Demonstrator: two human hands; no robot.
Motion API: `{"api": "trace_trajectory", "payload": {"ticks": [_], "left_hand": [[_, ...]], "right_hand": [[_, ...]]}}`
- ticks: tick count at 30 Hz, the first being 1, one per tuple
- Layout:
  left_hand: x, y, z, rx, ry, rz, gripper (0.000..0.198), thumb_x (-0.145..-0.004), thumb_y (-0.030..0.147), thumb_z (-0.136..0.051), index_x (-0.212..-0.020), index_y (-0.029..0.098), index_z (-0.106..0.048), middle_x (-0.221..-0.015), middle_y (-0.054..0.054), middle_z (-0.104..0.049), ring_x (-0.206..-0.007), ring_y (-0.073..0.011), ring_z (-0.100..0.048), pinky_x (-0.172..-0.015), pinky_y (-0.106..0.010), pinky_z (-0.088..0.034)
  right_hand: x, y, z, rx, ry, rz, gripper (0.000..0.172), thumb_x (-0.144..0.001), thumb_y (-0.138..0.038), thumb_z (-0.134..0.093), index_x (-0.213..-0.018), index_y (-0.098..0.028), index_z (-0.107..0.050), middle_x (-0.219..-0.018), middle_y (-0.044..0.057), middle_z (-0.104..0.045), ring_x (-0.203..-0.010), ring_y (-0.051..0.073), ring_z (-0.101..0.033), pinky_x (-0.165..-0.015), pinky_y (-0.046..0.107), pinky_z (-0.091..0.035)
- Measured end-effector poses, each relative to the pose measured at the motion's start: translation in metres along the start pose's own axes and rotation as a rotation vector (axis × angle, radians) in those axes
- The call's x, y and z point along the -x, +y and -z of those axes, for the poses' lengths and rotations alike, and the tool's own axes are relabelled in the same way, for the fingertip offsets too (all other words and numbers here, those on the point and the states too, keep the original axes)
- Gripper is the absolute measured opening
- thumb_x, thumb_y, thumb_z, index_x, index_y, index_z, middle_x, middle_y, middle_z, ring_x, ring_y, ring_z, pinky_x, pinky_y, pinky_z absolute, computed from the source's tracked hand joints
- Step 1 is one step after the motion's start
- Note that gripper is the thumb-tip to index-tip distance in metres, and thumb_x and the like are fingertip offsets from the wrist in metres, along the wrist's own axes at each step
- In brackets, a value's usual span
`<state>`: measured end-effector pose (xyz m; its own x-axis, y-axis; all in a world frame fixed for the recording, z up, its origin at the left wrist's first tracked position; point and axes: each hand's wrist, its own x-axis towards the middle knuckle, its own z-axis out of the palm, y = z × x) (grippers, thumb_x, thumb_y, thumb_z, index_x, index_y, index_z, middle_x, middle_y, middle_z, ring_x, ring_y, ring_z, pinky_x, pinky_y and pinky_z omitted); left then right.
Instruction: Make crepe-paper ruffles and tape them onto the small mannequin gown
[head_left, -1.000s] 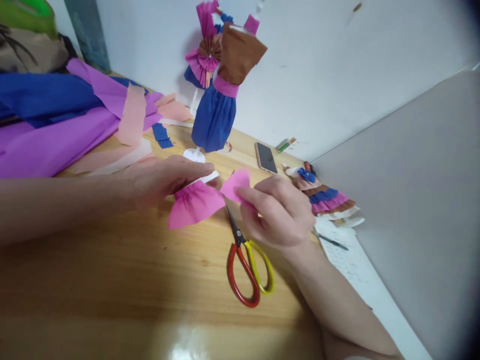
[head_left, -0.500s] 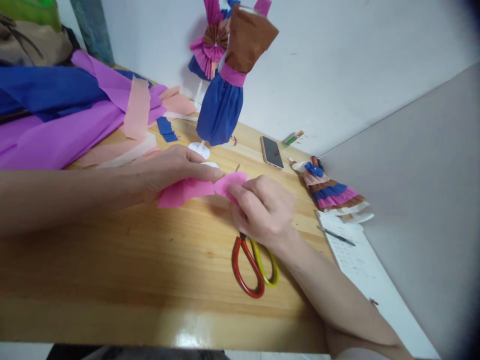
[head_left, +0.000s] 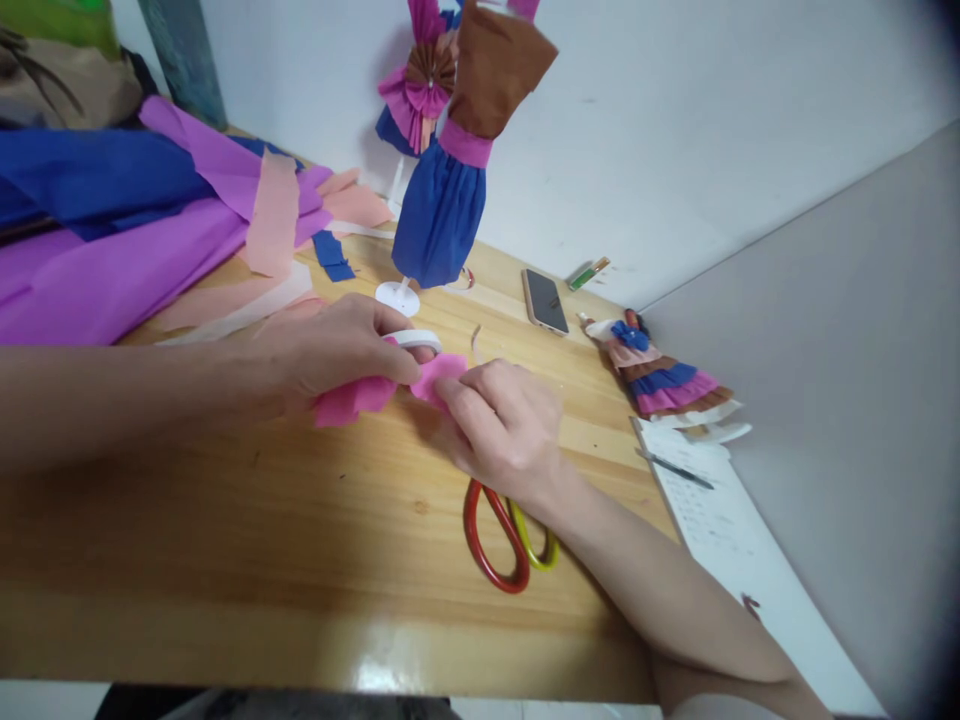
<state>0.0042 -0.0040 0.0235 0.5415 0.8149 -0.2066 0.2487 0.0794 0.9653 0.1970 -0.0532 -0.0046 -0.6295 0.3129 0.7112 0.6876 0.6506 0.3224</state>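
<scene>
A strip of pink crepe paper (head_left: 358, 398) is stretched between my two hands above the table. My left hand (head_left: 341, 345) pinches it near the middle, and its left end hangs below the fingers. The right end is gripped by the closed fingers of my right hand (head_left: 506, 420). A white ring, which looks like a roll of tape (head_left: 414, 340), shows just behind my left fingertips; whether that hand holds it I cannot tell. Scissors (head_left: 496, 540) with one red and one yellow handle lie under my right hand, their blades hidden.
A small stand wears a brown, pink and blue paper dress (head_left: 442, 215), with a second dressed stand (head_left: 420, 95) behind it. Purple crepe paper (head_left: 150, 275) spreads at left. A phone (head_left: 545, 300), a layered paper dress (head_left: 667, 378) and a pen (head_left: 679, 470) on written paper (head_left: 720, 530) lie right.
My right hand has moved left, closer to my left hand, and the pink paper between them is shorter and more bunched. More of the white ring shows.
</scene>
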Motion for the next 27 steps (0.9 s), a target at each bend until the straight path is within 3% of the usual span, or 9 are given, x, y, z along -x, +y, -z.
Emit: {"api": "trace_trajectory", "payload": {"ticks": [4,7,11,14,16,21,27], "left_hand": [[0.0,0.002,0.0,0.063,-0.023,0.028,0.009,-0.06,0.018,-0.069,-0.067,0.018,-0.063,-0.06,0.002,-0.053,-0.056,-0.0111,-0.045,-0.05,-0.025,-0.028],[-0.001,0.002,0.002,0.086,-0.043,0.009,0.01,-0.06,0.017,-0.069,-0.068,0.018,-0.064,-0.064,0.001,-0.058,-0.06,-0.0123,-0.05,-0.052,-0.025,-0.032],[-0.001,0.003,0.003,0.139,-0.071,0.03,0.01,-0.058,0.017,-0.068,-0.067,0.017,-0.064,-0.059,0.001,-0.055,-0.058,-0.0123,-0.051,-0.05,-0.024,-0.033],[0.002,0.007,0.002,0.113,-0.101,0.039,0.008,-0.06,0.015,-0.067,-0.066,0.018,-0.063,-0.057,0.001,-0.053,-0.054,-0.0112,-0.048,-0.048,-0.023,-0.031],[0.005,0.01,0.002,0.062,-0.103,0.034,0.008,-0.061,0.013,-0.066,-0.066,0.018,-0.062,-0.056,0.002,-0.051,-0.051,-0.0101,-0.044,-0.046,-0.023,-0.028],[0.008,0.014,0.002,0.011,-0.119,0.041,0.007,-0.063,0.014,-0.063,-0.065,0.02,-0.059,-0.056,0.002,-0.053,-0.05,-0.0106,-0.044,-0.046,-0.024,-0.027],[0.005,0.012,0.002,0.004,-0.041,0.0,0.011,-0.061,0.015,-0.067,-0.068,0.02,-0.059,-0.055,0.004,-0.047,-0.051,-0.0101,-0.043,-0.048,-0.024,-0.029]], "right_hand": [[0.0,-0.003,0.001,-0.059,-0.06,0.017,0.009,-0.09,-0.018,-0.061,-0.082,-0.018,-0.066,-0.066,0.003,-0.058,-0.059,0.016,-0.048,-0.053,0.031,-0.034],[-0.002,0.0,0.006,-0.322,-0.067,-0.053,0.019,-0.091,-0.033,-0.059,-0.088,-0.016,-0.066,-0.071,0.005,-0.058,-0.062,0.017,-0.052,-0.053,0.032,-0.039],[-0.006,0.011,0.012,-0.624,-0.031,-0.457,0.023,-0.093,-0.037,-0.052,-0.087,-0.019,-0.065,-0.072,0.003,-0.06,-0.065,0.017,-0.057,-0.06,0.032,-0.046],[-0.005,0.018,0.008,-0.798,-0.12,-0.799,0.022,-0.093,-0.037,-0.057,-0.081,-0.02,-0.064,-0.075,0.003,-0.065,-0.071,0.017,-0.06,-0.068,0.032,-0.048],[-0.003,0.02,0.002,-0.938,-0.202,-0.926,0.024,-0.09,-0.041,-0.061,-0.079,-0.02,-0.062,-0.075,0.002,-0.065,-0.071,0.016,-0.06,-0.068,0.031,-0.048],[0.0,0.021,-0.01,-1.163,-0.218,-1.032,0.037,-0.079,-0.052,-0.073,-0.076,-0.02,-0.055,-0.071,-0.002,-0.058,-0.066,0.014,-0.053,-0.062,0.027,-0.042],[-0.001,0.021,-0.01,-1.278,-0.256,-1.109,0.046,-0.074,-0.061,-0.075,-0.074,-0.02,-0.053,-0.061,-0.005,-0.048,-0.055,0.011,-0.04,-0.05,0.024,-0.03]]}}
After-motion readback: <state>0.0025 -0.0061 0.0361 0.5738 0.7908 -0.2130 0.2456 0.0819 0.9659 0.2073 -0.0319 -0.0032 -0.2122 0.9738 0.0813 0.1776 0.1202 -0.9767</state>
